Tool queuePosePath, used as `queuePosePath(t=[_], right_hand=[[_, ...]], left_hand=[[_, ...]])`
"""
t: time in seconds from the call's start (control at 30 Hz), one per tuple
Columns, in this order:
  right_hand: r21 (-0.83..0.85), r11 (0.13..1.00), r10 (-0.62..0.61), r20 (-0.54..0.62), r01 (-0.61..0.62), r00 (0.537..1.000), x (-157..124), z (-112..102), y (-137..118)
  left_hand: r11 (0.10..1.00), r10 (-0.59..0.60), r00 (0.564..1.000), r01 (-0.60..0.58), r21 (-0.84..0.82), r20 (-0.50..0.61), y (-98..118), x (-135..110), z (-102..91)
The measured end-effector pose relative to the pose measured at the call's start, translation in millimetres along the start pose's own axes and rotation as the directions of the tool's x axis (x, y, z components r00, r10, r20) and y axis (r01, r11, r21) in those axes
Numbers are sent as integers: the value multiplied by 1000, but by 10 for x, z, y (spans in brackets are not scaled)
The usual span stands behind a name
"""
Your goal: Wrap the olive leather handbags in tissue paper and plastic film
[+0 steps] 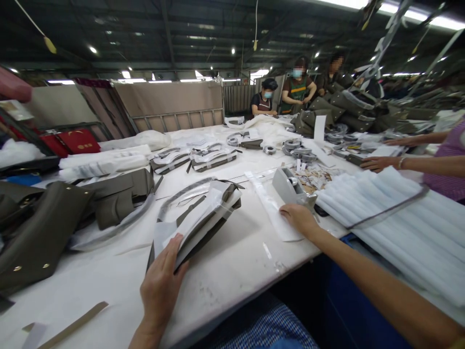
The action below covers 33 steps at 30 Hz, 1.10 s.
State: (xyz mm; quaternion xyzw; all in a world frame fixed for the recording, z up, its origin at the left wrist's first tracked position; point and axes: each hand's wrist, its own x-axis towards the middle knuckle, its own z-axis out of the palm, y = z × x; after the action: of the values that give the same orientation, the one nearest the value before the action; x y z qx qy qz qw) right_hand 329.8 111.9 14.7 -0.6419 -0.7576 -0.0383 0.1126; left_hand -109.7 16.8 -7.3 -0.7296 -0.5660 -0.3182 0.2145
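Note:
My left hand (163, 278) is closed on the near end of a dark olive handbag (209, 228), thumb on one side and fingers on the other. White sheet material is wrapped around the bag, and its wrapped handle loops out on the table behind. My right hand (300, 220) pinches the edge of a long white strip (269, 208) lying on the table; the thumb is partly hidden. Just beyond those fingers stands a grey tape dispenser (285, 184), close to the hand.
Olive bag pieces (47, 228) lie at left. Farther back are more wrapped bags (212, 160) and rolls of grey tape (294, 148). A stack of white foam sheets (392, 218) lies at right, beside a co-worker's hands (381, 164). Other people stand across the table (232, 271).

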Motion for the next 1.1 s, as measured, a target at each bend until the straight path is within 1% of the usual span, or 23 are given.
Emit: queuePosePath(t=[0.1, 0.2, 0.3, 0.4, 0.5, 0.57, 0.63, 0.67, 0.73, 0.77, 0.8, 0.83, 0.87, 0.93, 0.97, 1.0, 1.03, 1.1], right_hand=[[-30, 1000, 5, 8, -4, 1000, 34, -39, -20], [-60, 998, 5, 30, -3, 1000, 52, -35, -61], [-90, 995, 48, 29, -46, 998, 85, -48, -108], [-108, 991, 79, 13, -77, 997, 127, -146, -165], [-101, 993, 64, -20, -66, 998, 103, -321, -301], [-82, 997, 9, -26, -11, 1000, 13, -437, -461], [-15, 996, -87, 9, 87, 996, -140, -523, -654], [54, 988, -146, 49, 143, 988, -229, -551, -749], [240, 944, -266, 155, 225, 951, -403, -569, -909], [329, 916, -306, 203, 230, 930, -472, -557, -966], [390, 895, -321, 229, 215, 919, -524, -529, -1006], [414, 890, -304, 223, 192, 926, -555, -480, -1029], [410, 897, -262, 187, 167, 947, -568, -413, -1042], [342, 932, -152, 74, 118, 986, -555, -226, -1054], [295, 950, -116, 33, 101, 993, -539, -118, -1066], [249, 964, -103, 20, 95, 994, -520, -11, -1087], [213, 972, -114, 33, 104, 993, -499, 88, -1122], [186, 966, -198, 83, 180, 977, -441, 236, -1238]], left_hand=[[1000, 0, 1000, 0, 12, -3, -3, -4, 4], [1000, -3, 1000, 3, 12, -3, -6, -4, 2], [1000, -9, 1000, 9, 11, -3, -10, -6, 0], [1000, -3, 1000, 3, 10, -8, -18, -12, -2], [1000, -5, 1000, 5, 7, -7, -19, -15, -9], [1000, -17, 1000, 17, 8, -8, -15, -11, -15], [1000, -30, 999, 30, 9, -11, -9, -5, -19], [999, -35, 999, 35, 9, -10, -7, -2, -20], [999, -39, 999, 39, 4, -5, -5, 3, -21], [999, -38, 999, 38, -1, -3, -6, 4, -21], [999, -35, 999, 35, -6, -1, -6, 4, -21], [999, -33, 999, 33, -10, -1, -5, 4, -22], [999, -34, 999, 34, -11, 0, -4, 4, -24], [999, -40, 999, 40, -5, 1, 0, 4, -27], [999, -46, 999, 46, 0, 2, 2, 3, -29], [999, -52, 999, 52, 3, 4, 3, 3, -31], [998, -60, 998, 60, 2, 6, 3, 2, -34], [996, -86, 996, 86, -6, 10, 1, 7, -39]])
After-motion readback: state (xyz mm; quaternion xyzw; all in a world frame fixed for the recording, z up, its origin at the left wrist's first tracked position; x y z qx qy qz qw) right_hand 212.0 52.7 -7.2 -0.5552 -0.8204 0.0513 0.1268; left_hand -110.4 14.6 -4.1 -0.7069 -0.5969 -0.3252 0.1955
